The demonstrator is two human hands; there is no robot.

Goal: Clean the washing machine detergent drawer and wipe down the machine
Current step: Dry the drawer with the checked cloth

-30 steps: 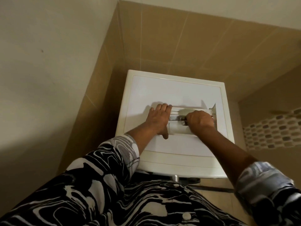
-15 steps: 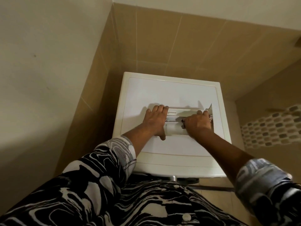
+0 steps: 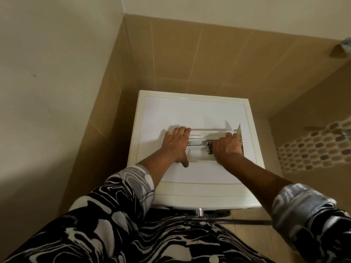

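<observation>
A white washing machine [image 3: 190, 111] stands in a tiled corner, seen from above. The white detergent drawer [image 3: 197, 149] lies crosswise on its lid. My left hand [image 3: 175, 145] covers the drawer's left end, fingers curled over the far edge and thumb on the near side. My right hand [image 3: 226, 149] is closed at the drawer's right part, on a small dark brush-like thing [image 3: 209, 149] that sticks out at its left side and touches the drawer. I cannot make out what that tool is. The drawer's right end is hidden under the hand.
Tan wall tiles [image 3: 190, 54] rise behind the machine and a plain plaster wall [image 3: 47, 92] stands close on the left. A mosaic tile band [image 3: 313, 149] runs along the right wall. A metal knob [image 3: 199, 211] sticks out at the machine's front edge.
My right hand has slid to the right along the drawer, from near its middle towards its right end. My left hand has stayed on the left end.
</observation>
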